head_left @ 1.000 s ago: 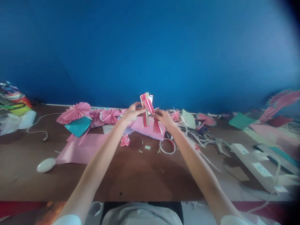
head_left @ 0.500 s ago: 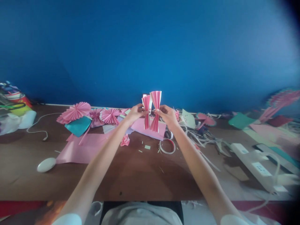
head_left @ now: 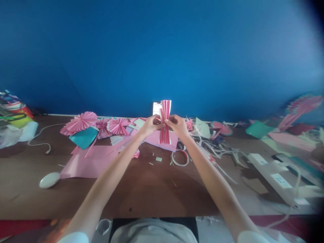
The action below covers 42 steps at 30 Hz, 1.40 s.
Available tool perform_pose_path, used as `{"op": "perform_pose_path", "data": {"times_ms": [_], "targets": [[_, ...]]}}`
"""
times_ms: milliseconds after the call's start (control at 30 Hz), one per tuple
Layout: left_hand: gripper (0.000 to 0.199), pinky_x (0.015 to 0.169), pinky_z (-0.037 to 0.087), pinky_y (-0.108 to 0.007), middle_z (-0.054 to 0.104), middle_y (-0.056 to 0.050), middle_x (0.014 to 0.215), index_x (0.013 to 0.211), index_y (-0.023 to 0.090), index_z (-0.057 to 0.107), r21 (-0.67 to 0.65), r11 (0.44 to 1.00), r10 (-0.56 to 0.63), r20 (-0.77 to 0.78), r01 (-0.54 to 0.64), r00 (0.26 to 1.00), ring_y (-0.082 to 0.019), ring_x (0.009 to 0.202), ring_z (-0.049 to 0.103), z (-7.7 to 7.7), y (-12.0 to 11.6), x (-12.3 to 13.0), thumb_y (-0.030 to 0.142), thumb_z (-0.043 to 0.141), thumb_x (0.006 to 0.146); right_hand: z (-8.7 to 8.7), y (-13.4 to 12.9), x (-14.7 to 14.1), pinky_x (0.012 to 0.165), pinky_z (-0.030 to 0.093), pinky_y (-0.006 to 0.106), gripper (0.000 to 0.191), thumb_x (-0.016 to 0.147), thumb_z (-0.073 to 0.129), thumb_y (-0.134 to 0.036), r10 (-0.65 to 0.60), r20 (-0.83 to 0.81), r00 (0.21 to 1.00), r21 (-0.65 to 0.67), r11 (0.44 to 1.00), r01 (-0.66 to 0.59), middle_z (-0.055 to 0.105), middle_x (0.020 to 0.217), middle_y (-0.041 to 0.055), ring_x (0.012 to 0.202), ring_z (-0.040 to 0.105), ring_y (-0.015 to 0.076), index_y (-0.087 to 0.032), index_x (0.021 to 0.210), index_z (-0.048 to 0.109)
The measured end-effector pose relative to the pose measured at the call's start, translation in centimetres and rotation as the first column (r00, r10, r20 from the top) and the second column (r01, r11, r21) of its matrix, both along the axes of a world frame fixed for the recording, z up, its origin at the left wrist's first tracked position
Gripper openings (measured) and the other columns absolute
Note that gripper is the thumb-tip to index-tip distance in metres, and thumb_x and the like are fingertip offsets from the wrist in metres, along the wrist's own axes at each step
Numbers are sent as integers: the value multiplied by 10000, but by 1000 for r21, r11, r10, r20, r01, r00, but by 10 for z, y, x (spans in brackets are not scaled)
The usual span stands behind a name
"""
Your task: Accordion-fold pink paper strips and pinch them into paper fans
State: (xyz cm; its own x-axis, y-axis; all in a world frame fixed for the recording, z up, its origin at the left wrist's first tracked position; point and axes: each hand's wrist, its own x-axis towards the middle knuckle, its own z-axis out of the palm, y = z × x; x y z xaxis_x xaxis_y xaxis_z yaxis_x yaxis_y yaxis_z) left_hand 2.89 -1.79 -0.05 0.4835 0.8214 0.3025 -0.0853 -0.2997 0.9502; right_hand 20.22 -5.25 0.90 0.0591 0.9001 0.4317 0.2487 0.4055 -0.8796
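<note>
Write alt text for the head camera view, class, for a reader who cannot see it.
Two bare hands, left hand and right hand, pinch a pleated pink paper bundle upright at its middle, above a brown table. Finished pink paper fans, a flat pink sheet, a tape roll and paper scraps lie around, before a blue wall.

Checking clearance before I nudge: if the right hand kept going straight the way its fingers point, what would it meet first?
The right hand points leftward at the pleated pink paper it pinches; just beyond is the left hand. Depth is hard to judge.
</note>
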Motion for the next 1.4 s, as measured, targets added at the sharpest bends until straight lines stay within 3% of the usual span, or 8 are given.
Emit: {"op": "perform_pose_path", "data": {"times_ms": [500, 633, 800, 1067, 1233, 1400], "targets": [[503, 779, 563, -340, 687, -51, 889, 1055, 168, 547, -35, 989, 145, 144, -141, 979, -175, 816, 675, -5, -4, 10, 420, 794, 697, -3, 0, -2, 616, 472, 280, 357, 749, 701, -527, -169, -72, 983, 92, 980, 175, 649, 730, 23, 672, 590, 155, -189, 832, 623], [511, 791, 560, -351, 697, -65, 906, 1071, 162, 545, -30, 993, 113, 120, -111, 986, -191, 847, 682, -4, -6, 10, 420, 789, 704, -2, 0, -2, 618, 468, 276, 366, 738, 711, -529, -136, -57, 989, 85, 987, 140, 651, 735, 25, 671, 583, 151, -183, 831, 635], [428, 778, 541, -329, 703, -68, 900, 1046, 168, 593, 73, 992, 99, 43, -102, 994, -204, 849, 681, -1, -10, 10, 418, 757, 739, -4, 1, -3, 616, 478, 280, 379, 719, 730, -521, -72, -42, 997, 67, 995, 74, 667, 754, 38, 692, 603, 164, -172, 844, 654], [277, 705, 489, -299, 696, -64, 863, 839, 160, 639, 293, 951, 143, -143, -96, 979, -208, 780, 658, 0, -9, 8, 436, 653, 827, -10, 5, -2, 620, 474, 270, 374, 692, 740, -523, -19, -31, 999, 26, 999, 20, 642, 728, 17, 676, 577, 148, -179, 769, 613], [302, 609, 419, -283, 638, -38, 727, 720, 172, 549, 430, 896, 250, -276, -113, 928, -204, 694, 614, -5, -7, 9, 435, 611, 857, -16, 9, 1, 584, 454, 260, 382, 657, 771, -506, 20, -35, 999, -15, 1000, -21, 618, 706, 5, 643, 557, 136, -182, 740, 586], [295, 591, 405, -283, 602, -25, 702, 728, 181, 514, 422, 900, 248, -295, -106, 923, -193, 666, 591, -5, -5, 7, 428, 617, 852, -11, 6, 0, 588, 457, 269, 399, 669, 747, -546, -3, 28, 1000, -21, 1000, 4, 625, 696, 11, 649, 562, 147, -183, 727, 592]]}}
